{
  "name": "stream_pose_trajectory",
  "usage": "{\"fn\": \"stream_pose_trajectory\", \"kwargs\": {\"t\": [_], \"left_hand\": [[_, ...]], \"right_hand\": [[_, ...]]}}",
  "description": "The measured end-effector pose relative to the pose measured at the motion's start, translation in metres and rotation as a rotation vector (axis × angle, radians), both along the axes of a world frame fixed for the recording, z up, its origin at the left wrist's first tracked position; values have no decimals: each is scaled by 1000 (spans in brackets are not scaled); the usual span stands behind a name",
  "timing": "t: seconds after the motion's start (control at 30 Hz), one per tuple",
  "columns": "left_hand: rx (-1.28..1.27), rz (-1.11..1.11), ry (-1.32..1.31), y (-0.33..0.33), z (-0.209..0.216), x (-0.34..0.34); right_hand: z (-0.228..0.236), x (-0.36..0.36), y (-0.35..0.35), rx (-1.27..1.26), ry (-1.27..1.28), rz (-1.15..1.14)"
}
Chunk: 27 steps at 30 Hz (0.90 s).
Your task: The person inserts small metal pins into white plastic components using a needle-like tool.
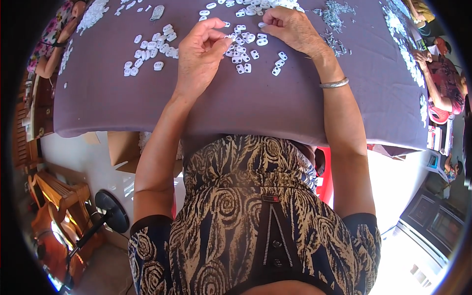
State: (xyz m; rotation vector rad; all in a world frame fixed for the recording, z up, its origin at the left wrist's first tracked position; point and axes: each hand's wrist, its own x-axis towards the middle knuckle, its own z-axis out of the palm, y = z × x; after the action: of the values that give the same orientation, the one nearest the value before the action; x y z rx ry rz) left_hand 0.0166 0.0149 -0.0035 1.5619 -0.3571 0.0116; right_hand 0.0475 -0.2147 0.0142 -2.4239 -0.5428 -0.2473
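Observation:
My right hand (pixel 294 33) pinches a small white plastic piece (pixel 262 24) between thumb and fingertips, just above the table. My left hand (pixel 202 55) hovers across from it with thumb and forefinger apart. White pieces show close to its fingertips, but none looks gripped. Between and below the hands lies a loose pile of white two-holed plastic pieces (pixel 239 50). A short row of the same pieces (pixel 279 64) sits below my right hand. Left of my left hand is a scattered group of white oval pieces (pixel 153 45).
A purple-grey cloth (pixel 275 105) covers the table. Small metal screws or pins (pixel 334 22) lie at the far right, and white parts (pixel 93 14) are heaped far left. Other people's arms (pixel 435 81) rest at both table sides. A cardboard box (pixel 123 150) stands under the near edge.

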Motion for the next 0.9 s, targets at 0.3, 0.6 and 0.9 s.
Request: {"fn": "stream_pose_trajectory", "kwargs": {"t": [0.3,0.6,0.9], "left_hand": [[24,-32,3,-1,-3,-1],[41,-32,12,-3,-2,-2],[96,-27,47,-1,-2,-4]], "right_hand": [[-11,8,-10,223,-23,-105],[4,3,-34,110,240,25],[-1,5,-27,52,-122,55]]}}
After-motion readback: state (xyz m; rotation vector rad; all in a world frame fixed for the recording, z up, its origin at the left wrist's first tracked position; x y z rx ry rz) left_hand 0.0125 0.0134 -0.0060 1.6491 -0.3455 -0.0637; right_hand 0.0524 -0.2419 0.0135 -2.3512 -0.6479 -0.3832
